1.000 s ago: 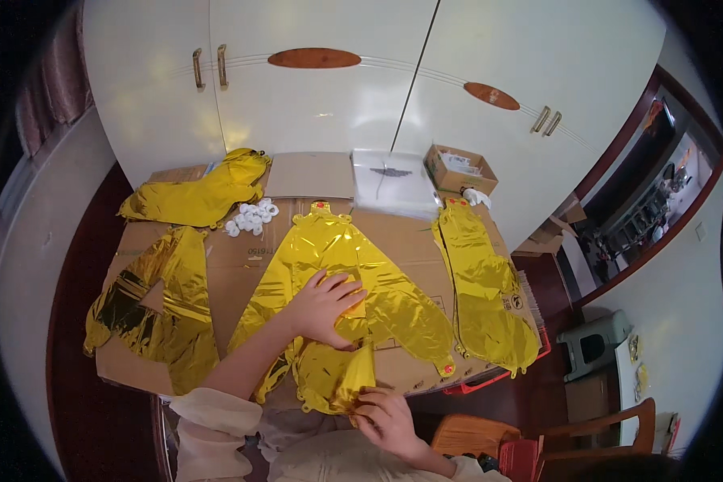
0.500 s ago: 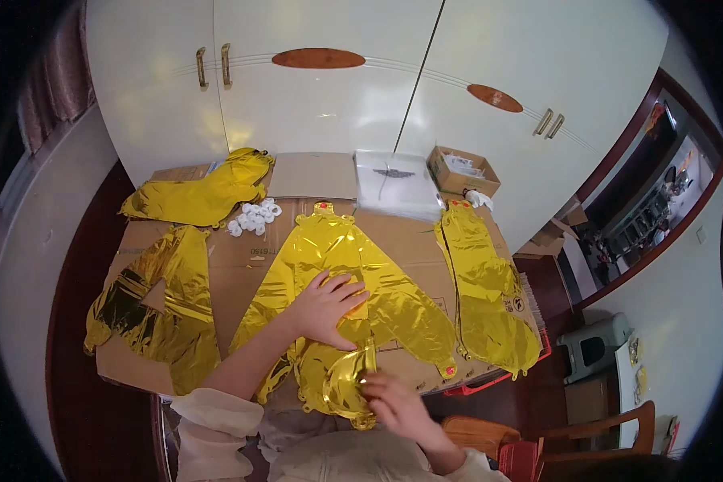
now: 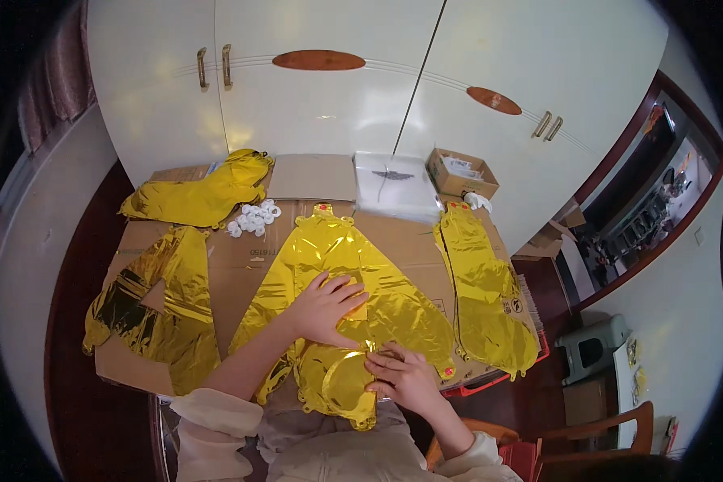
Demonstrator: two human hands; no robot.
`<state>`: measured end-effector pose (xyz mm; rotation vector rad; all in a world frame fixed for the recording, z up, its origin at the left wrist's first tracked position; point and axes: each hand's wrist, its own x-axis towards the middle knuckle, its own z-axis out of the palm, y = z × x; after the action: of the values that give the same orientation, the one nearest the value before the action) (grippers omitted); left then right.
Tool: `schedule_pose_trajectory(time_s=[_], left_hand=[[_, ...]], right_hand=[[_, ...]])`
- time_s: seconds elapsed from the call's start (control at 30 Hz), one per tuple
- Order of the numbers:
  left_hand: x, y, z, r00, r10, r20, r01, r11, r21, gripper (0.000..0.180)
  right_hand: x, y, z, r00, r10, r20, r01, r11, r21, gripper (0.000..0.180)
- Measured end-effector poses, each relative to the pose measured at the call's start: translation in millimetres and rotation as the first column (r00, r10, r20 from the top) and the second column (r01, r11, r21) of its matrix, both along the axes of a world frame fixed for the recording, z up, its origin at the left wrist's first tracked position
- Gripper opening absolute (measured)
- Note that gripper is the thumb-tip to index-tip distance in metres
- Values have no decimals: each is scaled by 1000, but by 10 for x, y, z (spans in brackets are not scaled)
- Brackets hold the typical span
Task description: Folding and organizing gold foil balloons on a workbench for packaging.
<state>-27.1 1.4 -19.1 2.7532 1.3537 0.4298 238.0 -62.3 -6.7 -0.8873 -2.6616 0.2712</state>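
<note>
A flat, uninflated gold foil balloon (image 3: pixel 329 249) with red tabs at its corners lies in the middle of the cardboard. My left hand (image 3: pixel 325 309) is laid flat on it, fingers spread, pressing the foil down. Below that hand, a rounded part of the foil comes toward me over the table's near edge. At the right edge of this part is my right hand (image 3: pixel 403 379), its thumb and fingers bent together on the foil. Another gold foil balloon (image 3: pixel 173 313) lies at left, and a long stack of gold foil (image 3: pixel 486 285) at right.
Along the back are a gold foil pile (image 3: pixel 201 193), white rings (image 3: pixel 253 217), a clear plastic bag stack (image 3: pixel 398 185) and a small carton (image 3: pixel 462 169). White cabinets (image 3: pixel 321 112) stand behind. A wooden chair (image 3: pixel 602 438) and grey stool (image 3: pixel 594 349) are at the right.
My right hand has moved slightly up and right along the foil's edge, and the rounded part lies flatter. My left hand has stayed in place.
</note>
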Motion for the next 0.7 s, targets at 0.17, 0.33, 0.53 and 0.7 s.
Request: schedule_pose_trajectory(time_s=[0.17,0.33,0.53,0.7], left_hand=[[12,-25,38,1000,-3,-13,3,1000,9,107],[3,-9,28,999,-12,-42,13,1000,4,113],[1,-6,49,998,-13,-58,13,1000,-4,115],[3,-16,50,999,-11,-48,11,1000,-4,115]], right_hand=[[1,100,33,992,-13,128,11,1000,14,54],[-24,213,59,972,6,233,-7,1000,5,70],[-18,263,58,980,63,191,-84,991,104,78],[26,78,140,995,96,36,-100,989,113,49]])
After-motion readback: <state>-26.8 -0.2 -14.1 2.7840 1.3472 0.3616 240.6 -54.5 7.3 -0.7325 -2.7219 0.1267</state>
